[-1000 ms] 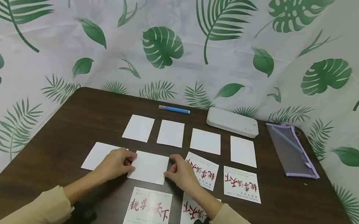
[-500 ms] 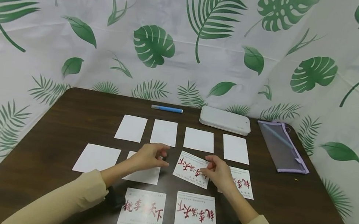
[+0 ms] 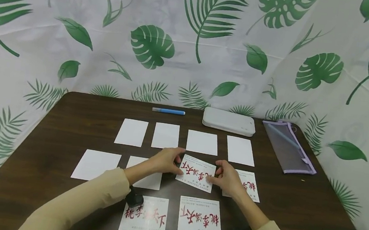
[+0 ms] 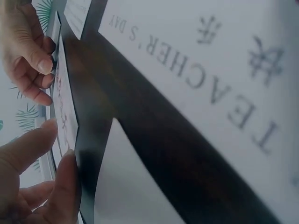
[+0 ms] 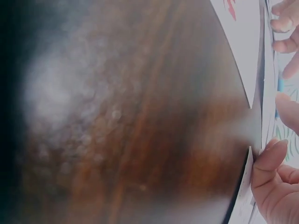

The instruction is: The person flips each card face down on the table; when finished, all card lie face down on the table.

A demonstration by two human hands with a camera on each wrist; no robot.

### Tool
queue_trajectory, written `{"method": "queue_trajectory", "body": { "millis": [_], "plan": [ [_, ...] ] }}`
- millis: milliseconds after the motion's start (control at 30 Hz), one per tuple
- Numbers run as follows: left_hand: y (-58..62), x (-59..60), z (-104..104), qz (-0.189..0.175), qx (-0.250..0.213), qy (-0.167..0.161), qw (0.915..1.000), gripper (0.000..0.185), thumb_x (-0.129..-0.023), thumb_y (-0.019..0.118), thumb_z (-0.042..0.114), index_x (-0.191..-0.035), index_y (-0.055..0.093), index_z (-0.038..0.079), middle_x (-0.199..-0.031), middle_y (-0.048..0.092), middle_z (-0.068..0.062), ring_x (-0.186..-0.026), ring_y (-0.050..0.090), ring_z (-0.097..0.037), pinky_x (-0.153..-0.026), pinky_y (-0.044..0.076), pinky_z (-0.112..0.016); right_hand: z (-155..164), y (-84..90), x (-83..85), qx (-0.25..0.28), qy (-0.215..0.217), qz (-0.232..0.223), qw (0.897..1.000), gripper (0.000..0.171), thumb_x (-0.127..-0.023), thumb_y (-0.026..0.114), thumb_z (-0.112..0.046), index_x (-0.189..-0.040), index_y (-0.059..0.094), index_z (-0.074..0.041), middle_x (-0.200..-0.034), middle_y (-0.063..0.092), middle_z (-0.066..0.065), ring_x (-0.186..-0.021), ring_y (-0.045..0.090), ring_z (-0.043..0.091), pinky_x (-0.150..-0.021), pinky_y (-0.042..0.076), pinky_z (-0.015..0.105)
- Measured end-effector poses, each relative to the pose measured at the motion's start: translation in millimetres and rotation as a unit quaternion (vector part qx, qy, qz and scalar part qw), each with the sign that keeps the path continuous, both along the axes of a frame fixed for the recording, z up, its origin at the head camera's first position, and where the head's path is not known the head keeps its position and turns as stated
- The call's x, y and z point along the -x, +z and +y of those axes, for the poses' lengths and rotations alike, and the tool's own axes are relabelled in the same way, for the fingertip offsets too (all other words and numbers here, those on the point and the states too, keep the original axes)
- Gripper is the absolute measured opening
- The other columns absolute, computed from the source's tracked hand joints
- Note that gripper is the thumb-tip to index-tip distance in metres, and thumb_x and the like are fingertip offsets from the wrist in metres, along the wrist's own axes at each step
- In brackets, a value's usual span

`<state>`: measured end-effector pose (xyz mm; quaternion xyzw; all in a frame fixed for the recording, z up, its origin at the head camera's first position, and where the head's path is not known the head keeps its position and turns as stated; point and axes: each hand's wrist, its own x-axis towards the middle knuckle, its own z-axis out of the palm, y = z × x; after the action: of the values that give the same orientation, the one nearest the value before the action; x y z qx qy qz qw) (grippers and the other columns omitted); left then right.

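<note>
A printed card with red Chinese characters (image 3: 195,173) lies slightly askew in the front-middle area between my hands. My left hand (image 3: 168,160) has its thumb and index finger spread at the card's left edge. At the right side, my right hand (image 3: 229,176) has its index finger by the upper corner and its thumb over the edge. In the left wrist view the card (image 4: 65,105) appears edge-on, with the left fingers (image 4: 67,168) at its near end. A second printed card (image 3: 246,186) is partly hidden behind the right hand. A blank card (image 3: 149,181) lies under the left forearm.
Two printed cards (image 3: 200,223) (image 3: 142,224) lie nearest me. Another blank card (image 3: 93,163) is at left. Several blank cards (image 3: 165,135) form a back row. Behind them are a blue marker (image 3: 169,111), a white case (image 3: 229,122) and a purple-edged mesh pouch (image 3: 288,149).
Both hands have left the blank card's sides and moved right to the askew printed card. The right hand reached it first, then the left hand came to its left edge. The view shifted slightly.
</note>
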<state>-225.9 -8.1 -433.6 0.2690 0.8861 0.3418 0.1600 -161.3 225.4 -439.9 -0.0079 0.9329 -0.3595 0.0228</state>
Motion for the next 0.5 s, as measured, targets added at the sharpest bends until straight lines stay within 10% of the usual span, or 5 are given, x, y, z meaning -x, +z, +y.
{"method": "queue_trajectory", "body": {
  "millis": [500],
  "plan": [
    [-0.7,2.6,7.0,0.014,0.036,-0.023,0.999,0.07,-0.07,0.083,0.012,-0.132,0.051,0.004,-0.074,0.059,-0.001,-0.064,0.047,-0.011,-0.065,0.038,-0.025,0.9,-4.1,4.6,0.003,0.002,0.0,1.0,0.049,-0.071,0.078,-0.001,-0.108,0.047,0.007,-0.083,0.047,0.01,-0.058,0.047,0.013,-0.046,0.04,0.024]
  ]
}}
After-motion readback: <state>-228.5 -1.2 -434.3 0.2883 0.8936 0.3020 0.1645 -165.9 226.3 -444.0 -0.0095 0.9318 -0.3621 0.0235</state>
